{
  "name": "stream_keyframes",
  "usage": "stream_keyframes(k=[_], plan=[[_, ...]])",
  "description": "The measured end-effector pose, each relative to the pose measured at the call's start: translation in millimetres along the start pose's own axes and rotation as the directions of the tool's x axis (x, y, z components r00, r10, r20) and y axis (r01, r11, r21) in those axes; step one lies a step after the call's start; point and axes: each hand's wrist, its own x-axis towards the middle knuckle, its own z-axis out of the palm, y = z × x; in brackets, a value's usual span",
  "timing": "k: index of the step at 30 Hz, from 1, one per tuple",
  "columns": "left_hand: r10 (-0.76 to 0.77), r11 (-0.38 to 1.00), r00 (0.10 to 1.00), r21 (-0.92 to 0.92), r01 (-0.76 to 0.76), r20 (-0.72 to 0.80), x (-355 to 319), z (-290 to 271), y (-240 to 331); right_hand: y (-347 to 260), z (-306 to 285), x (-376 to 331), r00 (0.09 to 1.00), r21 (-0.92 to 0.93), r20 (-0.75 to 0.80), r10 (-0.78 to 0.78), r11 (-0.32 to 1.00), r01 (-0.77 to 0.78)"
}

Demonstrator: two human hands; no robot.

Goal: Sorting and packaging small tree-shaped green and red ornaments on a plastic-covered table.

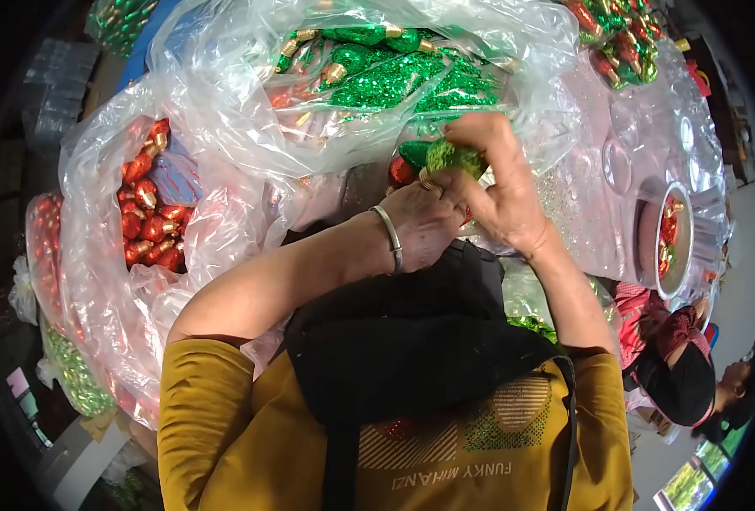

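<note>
My right hand (505, 183) curls its fingers and thumb around a light green glittery bulb-shaped ornament (452, 160). Right against it, my left hand (424, 223), with a silver bangle at the wrist, is closed at the base of the same small cluster. A dark green bulb ornament (413, 153) and a red bulb ornament (401, 172) stick out beyond the left knuckles. A bit of red shows below the fingers, too small to name. How the bulbs join is hidden by my hands.
A clear plastic bag (224, 128) in front holds green glittery bulbs (394, 81); red bulbs (149, 226) fill the bag opening at left. A white-rimmed tub (660, 294) stands at right, near mixed bulbs (620, 47) at the far right. Another person (680, 362) sits at lower right.
</note>
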Motion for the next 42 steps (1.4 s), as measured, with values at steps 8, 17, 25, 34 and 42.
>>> stream_keyframes(k=[8, 17, 25, 34, 42], plan=[[-0.029, 0.992, 0.943, -0.125, -0.013, -0.33, -1, 20, -3, -26, -10, 7, 0.897, -0.186, 0.442, 0.033, 0.981, 0.056], [0.128, 0.99, 0.912, -0.007, -0.142, -0.39, 8, 32, -8, -3, 4, 28, 0.793, -0.22, 0.585, -0.172, 0.907, 0.36], [0.178, 0.875, 0.982, 0.444, -0.19, 0.07, -8, -10, 6, 30, 9, 12, 0.879, 0.005, 0.464, -0.112, 0.992, 0.124], [0.334, 0.889, 0.861, 0.431, -0.154, -0.384, -42, -34, -9, 25, 15, 4, 0.865, -0.09, 0.458, -0.204, 0.958, 0.273], [0.037, 0.996, 0.81, -0.043, -0.077, -0.586, -20, -74, -19, -19, -20, 29, 0.643, -0.425, 0.662, 0.385, 0.9, -0.1]])
